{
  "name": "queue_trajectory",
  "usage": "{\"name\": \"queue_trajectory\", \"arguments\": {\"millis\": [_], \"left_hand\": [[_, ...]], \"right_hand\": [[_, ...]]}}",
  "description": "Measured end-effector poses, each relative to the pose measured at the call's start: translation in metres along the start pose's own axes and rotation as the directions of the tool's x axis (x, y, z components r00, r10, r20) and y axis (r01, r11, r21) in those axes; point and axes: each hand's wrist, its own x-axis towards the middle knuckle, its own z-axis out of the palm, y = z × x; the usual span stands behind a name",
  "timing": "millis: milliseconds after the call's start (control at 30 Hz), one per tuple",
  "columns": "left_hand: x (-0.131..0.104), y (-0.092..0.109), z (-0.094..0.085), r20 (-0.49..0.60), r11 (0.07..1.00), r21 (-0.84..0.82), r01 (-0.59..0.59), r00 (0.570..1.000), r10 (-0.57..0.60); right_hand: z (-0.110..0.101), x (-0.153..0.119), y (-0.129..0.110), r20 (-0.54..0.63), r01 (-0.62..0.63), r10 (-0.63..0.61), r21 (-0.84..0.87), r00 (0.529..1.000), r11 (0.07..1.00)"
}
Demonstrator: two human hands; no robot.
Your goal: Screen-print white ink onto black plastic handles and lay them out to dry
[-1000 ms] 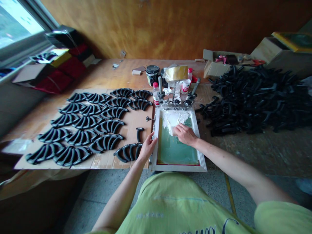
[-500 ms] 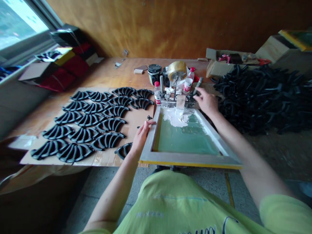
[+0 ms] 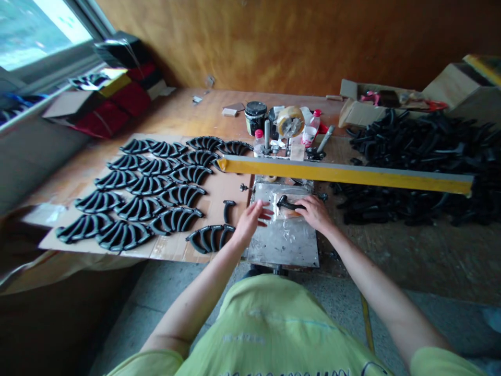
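A curved black handle (image 3: pixel 290 204) lies on the grey metal plate (image 3: pixel 284 245), its right end at the fingers of my right hand (image 3: pixel 316 213), which are closed on it. My left hand (image 3: pixel 252 220) hovers at the plate's left edge, fingers spread, holding nothing. Beyond both hands the screen frame (image 3: pixel 344 173) is tilted up, its yellow edge toward me. One single black piece (image 3: pixel 228 211) lies on the cardboard (image 3: pixel 223 190) left of the plate. Rows of similar black pieces (image 3: pixel 129 206) cover the cardboard further left.
A black tub (image 3: pixel 256 118), a tape roll (image 3: pixel 290 121) and red-capped bottles (image 3: pixel 259 142) stand behind the frame. A large heap of black parts (image 3: pixel 422 146) lies at the right. An open carton (image 3: pixel 352 112) is behind it, and red boxes (image 3: pixel 105 112) are at the back left.
The screen frame has swung up, uncovering the plate and handle. My right hand has come down to the handle; my left hand has left the frame's edge. A single piece now shows on the cardboard.
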Motion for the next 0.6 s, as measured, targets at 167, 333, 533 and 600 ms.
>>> {"name": "queue_trajectory", "arguments": {"millis": [167,333,533,600], "left_hand": [[-0.031,-0.051,0.000,-0.027,0.976,-0.090,0.201,0.979,-0.204],[-0.048,-0.074,-0.089,-0.405,0.993,0.045,0.107,0.911,-0.080],[-0.077,-0.110,-0.230,-0.688,0.714,0.428,0.554,0.712,-0.140],[-0.079,-0.118,-0.252,-0.707,0.569,0.502,0.651,0.688,-0.164]], "right_hand": [[0.009,-0.019,-0.086,-0.054,0.234,-0.231,0.064,0.971,0.970],[0.053,0.000,-0.147,0.061,0.412,-0.438,0.241,0.897,0.879],[0.121,0.085,-0.167,0.288,0.286,-0.323,0.164,0.901,0.944],[0.142,0.105,-0.174,0.367,0.250,-0.268,0.097,0.891,0.963]]}}
